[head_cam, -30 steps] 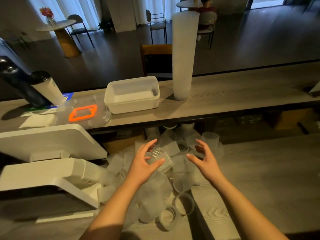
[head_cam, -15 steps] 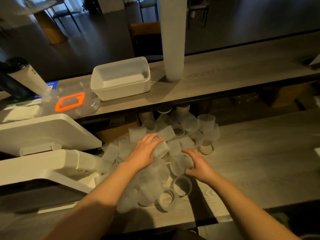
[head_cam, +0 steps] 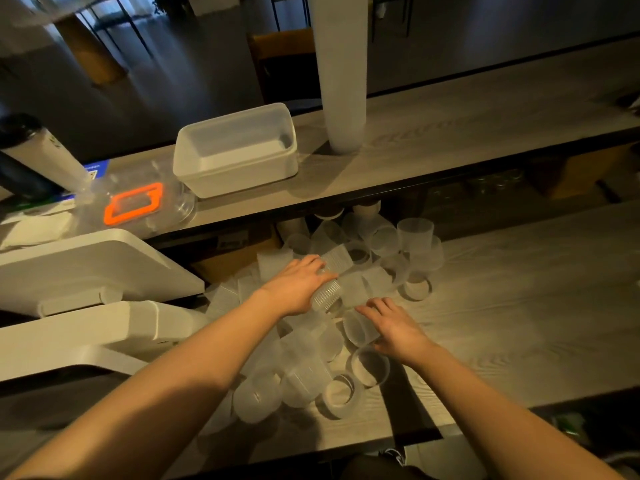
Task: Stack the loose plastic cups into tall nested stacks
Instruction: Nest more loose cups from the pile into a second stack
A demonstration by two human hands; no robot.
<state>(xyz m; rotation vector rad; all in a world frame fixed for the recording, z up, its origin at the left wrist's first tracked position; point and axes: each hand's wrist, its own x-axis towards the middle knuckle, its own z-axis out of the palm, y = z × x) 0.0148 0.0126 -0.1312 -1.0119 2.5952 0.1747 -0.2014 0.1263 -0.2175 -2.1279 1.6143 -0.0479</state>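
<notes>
Several loose translucent plastic cups (head_cam: pixel 304 372) lie in a heap on the lower wooden table, some on their sides, some upright. My left hand (head_cam: pixel 299 284) grips a short nested stack of cups (head_cam: pixel 327 296) lying on its side over the heap. My right hand (head_cam: pixel 394 329) is curled round a single cup (head_cam: pixel 356 329) lying on its side just below that stack. A tall nested stack of cups (head_cam: pixel 343 71) stands on the upper counter behind.
On the upper counter (head_cam: pixel 467 133) sit a white rectangular tub (head_cam: pixel 235 150), a clear lid with an orange seal (head_cam: pixel 133 204) and a dark bottle (head_cam: pixel 24 157). A white screen device (head_cam: pixel 86 271) stands at the left. Bare table (head_cam: pixel 519 299) extends to the right.
Both hands have come down onto the heap. The left hand kept its short stack and lowered it; the right hand went from open in the air to holding a single cup. The camera tilted downward.
</notes>
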